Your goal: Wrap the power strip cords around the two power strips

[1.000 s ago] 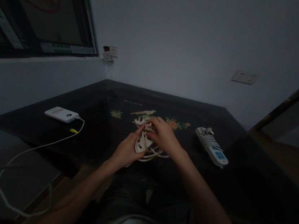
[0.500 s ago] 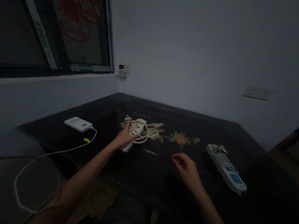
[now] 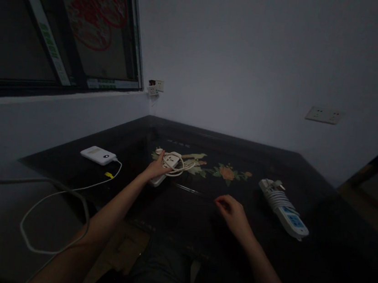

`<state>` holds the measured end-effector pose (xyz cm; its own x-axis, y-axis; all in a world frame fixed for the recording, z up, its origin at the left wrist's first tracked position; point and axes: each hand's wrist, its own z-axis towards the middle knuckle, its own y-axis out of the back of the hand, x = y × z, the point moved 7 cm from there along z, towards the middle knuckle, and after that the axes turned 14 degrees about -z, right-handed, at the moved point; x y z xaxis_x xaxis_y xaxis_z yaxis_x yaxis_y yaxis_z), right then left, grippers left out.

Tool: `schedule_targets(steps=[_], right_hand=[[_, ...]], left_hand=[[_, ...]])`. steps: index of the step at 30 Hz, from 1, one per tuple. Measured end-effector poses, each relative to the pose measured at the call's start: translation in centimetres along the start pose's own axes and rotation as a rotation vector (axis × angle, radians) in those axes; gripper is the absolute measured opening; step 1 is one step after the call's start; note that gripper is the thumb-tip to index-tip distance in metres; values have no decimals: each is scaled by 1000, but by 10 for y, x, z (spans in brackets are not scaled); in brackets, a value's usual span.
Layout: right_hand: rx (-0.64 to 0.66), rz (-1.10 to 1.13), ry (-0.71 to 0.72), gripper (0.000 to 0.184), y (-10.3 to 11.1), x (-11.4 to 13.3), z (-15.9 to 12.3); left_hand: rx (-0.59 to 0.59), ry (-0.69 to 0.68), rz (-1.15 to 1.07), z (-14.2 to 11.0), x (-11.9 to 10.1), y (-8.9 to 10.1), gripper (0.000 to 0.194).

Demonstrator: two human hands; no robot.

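My left hand point(image 3: 155, 170) grips a white power strip point(image 3: 172, 160) near the middle of the dark table, thumb and fingers around its body and loose cord. The strip's white cord point(image 3: 185, 167) lies in loops over its top and to its right. A plug point(image 3: 159, 150) sticks out by my fingertips. My right hand point(image 3: 232, 209) hovers or rests over the table's front, fingers curled together with nothing visible in them. To its right lies a second power strip point(image 3: 294, 222) with blue sockets, its grey cord point(image 3: 278, 200) wound tightly round it.
A white power bank point(image 3: 98, 155) lies at the left with a white cable point(image 3: 120, 169) running off the table's left edge, past my left forearm. The dark table point(image 3: 180, 209) bears a flower picture point(image 3: 227, 173). Wall sockets point(image 3: 325, 115) sit behind; a window is at the left.
My left hand and the power strip have shifted slightly left and lower towards the table, the strip's cord loops with them. My right hand stays almost still.
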<state>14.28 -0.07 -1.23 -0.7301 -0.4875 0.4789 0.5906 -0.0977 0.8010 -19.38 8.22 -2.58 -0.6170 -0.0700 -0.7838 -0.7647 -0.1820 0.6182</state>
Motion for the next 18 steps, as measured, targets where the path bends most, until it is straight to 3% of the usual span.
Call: schedule_targets(steps=[11,18], right_hand=[[77,-50,16,16,-8,4,-3],[107,-64,17,17,-9,7,-5]], left_hand=[[-59,66,104,13,7,0,99],[-43,93,7,18,9,5,94]])
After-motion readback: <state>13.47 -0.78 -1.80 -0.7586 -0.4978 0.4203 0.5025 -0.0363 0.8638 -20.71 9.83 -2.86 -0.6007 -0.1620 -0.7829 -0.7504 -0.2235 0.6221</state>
